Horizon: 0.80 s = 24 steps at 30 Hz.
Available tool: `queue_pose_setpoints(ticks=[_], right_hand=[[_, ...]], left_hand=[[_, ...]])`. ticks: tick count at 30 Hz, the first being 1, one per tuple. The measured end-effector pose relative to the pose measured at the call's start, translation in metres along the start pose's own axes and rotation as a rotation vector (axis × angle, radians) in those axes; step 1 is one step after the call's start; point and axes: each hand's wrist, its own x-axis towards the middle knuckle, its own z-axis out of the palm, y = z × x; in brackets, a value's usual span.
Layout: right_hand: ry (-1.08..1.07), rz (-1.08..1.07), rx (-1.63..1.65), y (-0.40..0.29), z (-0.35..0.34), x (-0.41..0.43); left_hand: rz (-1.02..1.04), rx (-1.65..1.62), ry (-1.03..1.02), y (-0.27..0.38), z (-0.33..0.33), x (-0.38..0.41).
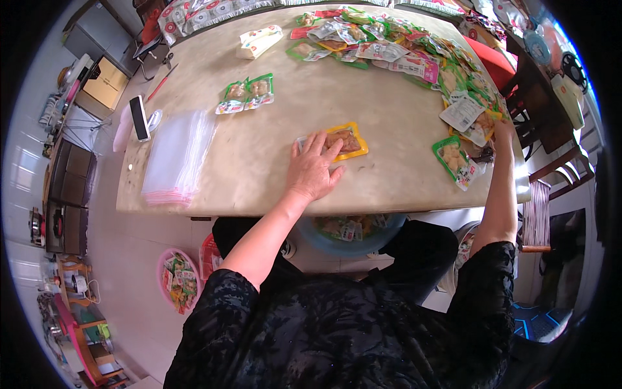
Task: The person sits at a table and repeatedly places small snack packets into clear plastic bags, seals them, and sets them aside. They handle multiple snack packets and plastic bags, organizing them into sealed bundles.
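Observation:
My left hand lies with spread fingers on a yellow-edged vacuum food packet, pressing it flat against the table. At the table's right edge my right hand reaches into the heap of snack packets; its fingers are mostly hidden there. A white-backed packet and another yellow-edged packet lie beside it. Closer to me is a single green-edged packet. Two green-edged packets sit side by side, left of centre.
A stack of clear zip bags lies on the table's left, near a phone, a red pen-like tool and scissors. A tissue pack sits farther back. Below are a blue basin and a pink basket holding packets.

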Motion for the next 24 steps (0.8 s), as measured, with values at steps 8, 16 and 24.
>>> queue_pose_setpoints(ticks=[8,16,24], right_hand=[[0.163,-0.449,0.006,-0.118,-0.044,-0.136],[-0.453,-0.298,0.454,-0.122,0.038,-0.328],[-0.560,0.003,0.433,-0.109,0.088,-0.406]], left_hand=[[-0.048,0.049,0.062,-0.004,0.002,-0.005],[-0.083,0.040,0.112,-0.004,0.006,-0.005],[-0.189,0.156,0.033,0.001,-0.001,-0.011]])
